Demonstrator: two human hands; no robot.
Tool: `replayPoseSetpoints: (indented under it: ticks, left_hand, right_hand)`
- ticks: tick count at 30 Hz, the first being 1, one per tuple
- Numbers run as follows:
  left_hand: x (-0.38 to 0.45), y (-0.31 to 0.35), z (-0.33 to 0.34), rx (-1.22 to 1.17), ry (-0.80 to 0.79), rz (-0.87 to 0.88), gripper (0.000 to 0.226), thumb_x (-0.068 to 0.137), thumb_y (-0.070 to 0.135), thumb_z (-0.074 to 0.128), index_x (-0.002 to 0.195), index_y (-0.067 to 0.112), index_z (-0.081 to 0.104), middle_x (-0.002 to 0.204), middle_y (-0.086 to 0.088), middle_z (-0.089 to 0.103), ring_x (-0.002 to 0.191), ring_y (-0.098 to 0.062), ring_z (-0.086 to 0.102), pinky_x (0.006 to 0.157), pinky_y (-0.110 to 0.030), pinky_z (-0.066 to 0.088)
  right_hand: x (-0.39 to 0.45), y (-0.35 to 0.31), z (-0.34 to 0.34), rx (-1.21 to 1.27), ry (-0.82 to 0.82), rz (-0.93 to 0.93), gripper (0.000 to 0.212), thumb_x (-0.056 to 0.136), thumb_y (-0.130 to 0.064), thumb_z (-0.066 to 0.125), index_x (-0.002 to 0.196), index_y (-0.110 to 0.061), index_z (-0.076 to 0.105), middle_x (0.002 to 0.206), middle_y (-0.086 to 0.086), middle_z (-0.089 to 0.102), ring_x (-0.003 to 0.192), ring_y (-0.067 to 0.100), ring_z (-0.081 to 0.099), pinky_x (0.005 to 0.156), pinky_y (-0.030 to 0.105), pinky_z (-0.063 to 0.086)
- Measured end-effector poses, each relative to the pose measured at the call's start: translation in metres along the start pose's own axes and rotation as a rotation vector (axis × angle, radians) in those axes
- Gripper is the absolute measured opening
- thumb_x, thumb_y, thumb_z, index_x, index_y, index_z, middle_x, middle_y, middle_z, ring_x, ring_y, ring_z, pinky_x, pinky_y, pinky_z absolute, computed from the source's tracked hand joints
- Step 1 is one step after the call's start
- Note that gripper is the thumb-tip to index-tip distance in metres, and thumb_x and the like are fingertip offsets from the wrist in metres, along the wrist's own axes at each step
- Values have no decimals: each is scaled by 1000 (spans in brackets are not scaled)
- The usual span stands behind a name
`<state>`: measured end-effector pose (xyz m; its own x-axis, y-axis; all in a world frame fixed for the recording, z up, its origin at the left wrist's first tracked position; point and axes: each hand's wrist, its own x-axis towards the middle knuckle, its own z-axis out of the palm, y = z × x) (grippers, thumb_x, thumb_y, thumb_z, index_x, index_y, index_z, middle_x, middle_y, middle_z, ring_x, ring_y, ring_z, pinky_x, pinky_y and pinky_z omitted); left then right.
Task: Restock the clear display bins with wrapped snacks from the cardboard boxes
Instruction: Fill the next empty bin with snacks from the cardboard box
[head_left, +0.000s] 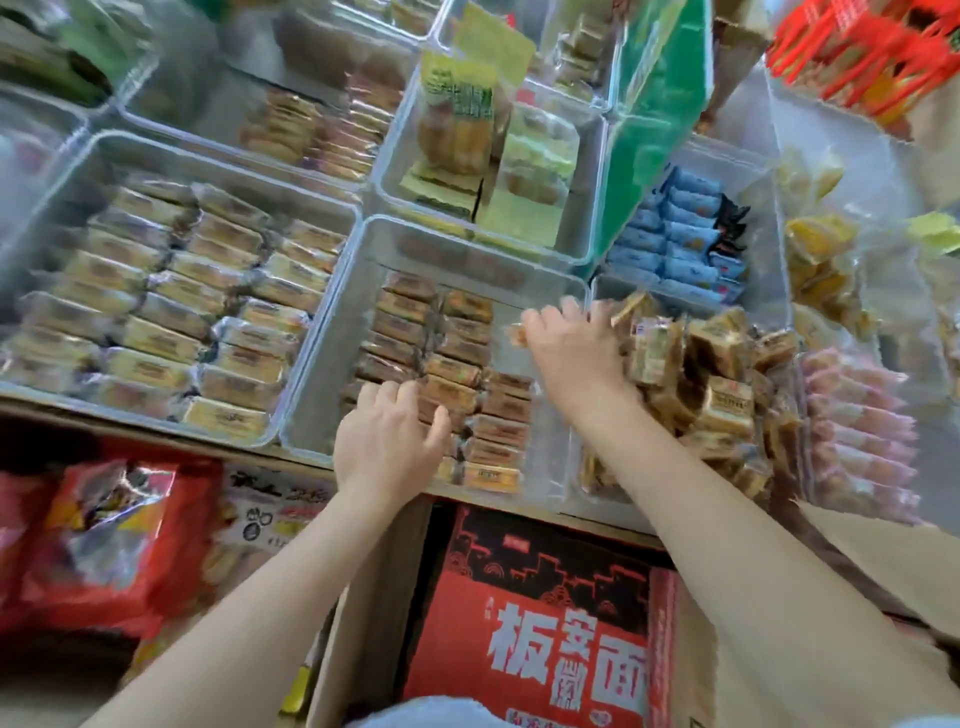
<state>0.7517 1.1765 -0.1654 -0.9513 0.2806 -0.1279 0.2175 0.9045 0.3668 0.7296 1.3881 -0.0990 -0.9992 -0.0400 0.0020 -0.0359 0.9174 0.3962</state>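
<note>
A clear display bin (324, 364) in the middle holds rows of brown wrapped snacks (410, 325). My left hand (389, 434) rests on the near rows, fingers straight over the packets. My right hand (569, 345) reaches over the bin's right wall and grips a small wrapped snack (517, 332) at the fingertips. To its right lies a loose heap of brown-and-gold wrapped snacks (717, 364) in the neighbouring bin. Below the shelf edge sits a cardboard box (363, 613) with a red printed pack (540, 613) inside.
A large clear bin (67, 171) of yellow wrapped cakes fills the left. Behind are bins with green-yellow packs (457, 119) and blue packets (675, 234). Pink wrapped snacks (857, 441) stand at the right. Red bags (109, 540) lie at the lower left.
</note>
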Motion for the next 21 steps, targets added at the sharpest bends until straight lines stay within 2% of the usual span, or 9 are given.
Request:
replayPoseSetpoints:
  ticks: [3,5,8,11,14,15,18,21]
  left_hand:
    - [1,-1,2,39,-11,8,59,93,54,33,116,11,66,105,-9,68,105,-31,57,74,-41,54]
    - [1,-3,6,43,-9,8,55,93,53,35,108,11,67,99,-9,68,100,-30,58,68,-41,54]
    - [0,-1,6,58,18,10,51,93,52,39,102,11,68,94,-6,68,95,-29,58,61,-39,51]
    - [2,-1,8,65,35,4,49,93,51,41,101,11,69,92,-5,67,92,-27,58,57,-37,50]
    - [1,-1,8,63,25,1,49,93,51,41,100,11,69,91,-5,67,92,-27,58,57,-37,50]
    - [1,-1,7,64,15,-1,49,93,51,41,99,11,69,91,-5,67,92,-26,58,57,-37,49]
    - [1,-1,7,65,2,0,50,92,51,38,96,12,69,90,-4,68,91,-26,58,58,-36,48]
    - [2,0,3,67,-30,-9,55,90,54,33,95,12,69,90,-5,68,92,-26,57,60,-36,48]
  right_hand:
    - [29,-26,22,-2,-257,-61,30,91,-6,53,119,-16,54,118,6,62,115,29,49,91,41,39]
    - [42,-33,39,104,-389,-34,33,94,-2,47,125,-14,51,124,9,60,118,31,50,91,41,42]
    - [44,-30,62,376,-561,103,39,91,2,43,127,-11,49,122,15,60,112,36,57,86,43,49]
    - [45,-26,76,504,-587,177,29,91,-1,44,118,-11,52,114,17,63,102,38,61,80,40,50]
    - [32,-34,79,577,-554,200,24,95,-10,45,120,-9,47,112,16,60,101,37,58,76,37,44]
    - [25,-39,79,580,-534,187,28,95,-10,46,122,-8,45,117,17,57,106,36,56,80,39,44]
    - [5,-55,74,489,-520,124,55,90,-10,50,143,-8,36,146,17,37,129,35,42,106,46,38]
    - [-7,-53,59,382,-530,85,69,91,-15,50,154,-15,23,153,13,32,138,31,31,111,48,30]
